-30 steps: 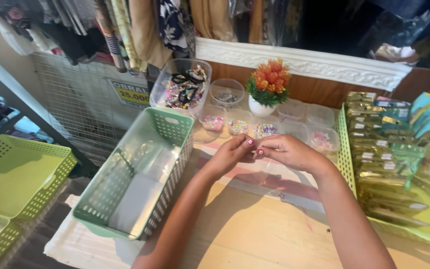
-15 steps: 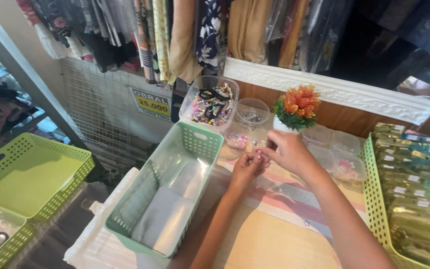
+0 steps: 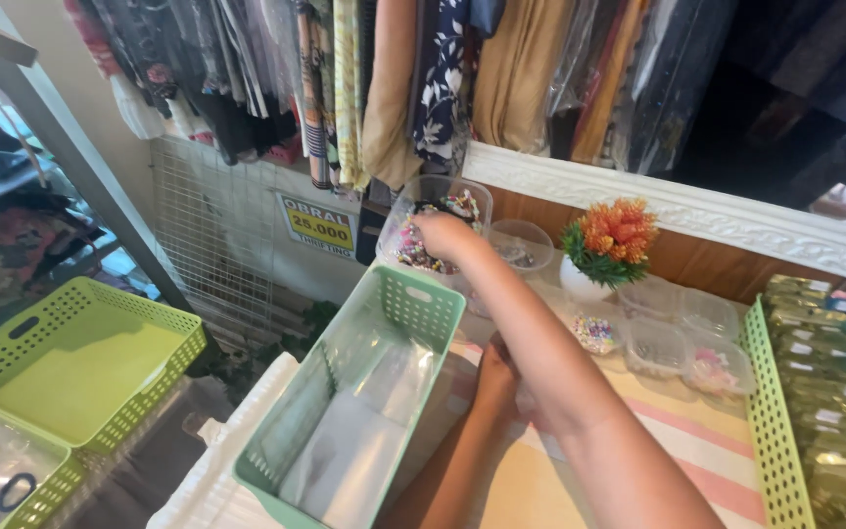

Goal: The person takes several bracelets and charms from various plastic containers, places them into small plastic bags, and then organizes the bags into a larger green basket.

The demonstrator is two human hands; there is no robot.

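Observation:
My right hand reaches across and dips into a clear plastic tub of colourful small trinkets at the back of the table. Its fingertips are hidden inside the tub. Partly covered by my right forearm, my left hand rests curled on the striped table cover. It sits beside a mint-green slotted basket. The basket holds clear plastic bags. I cannot see whether either hand holds anything.
A round clear bowl, a white pot of orange flowers and several small clear bead boxes stand behind. A green tray of shiny packets lies right, a lime basket left. Hanging clothes and wire grid are beyond.
My hands were together over the table; my right hand has since stretched forward and left into the trinket tub. My left hand stayed low. The view swung left.

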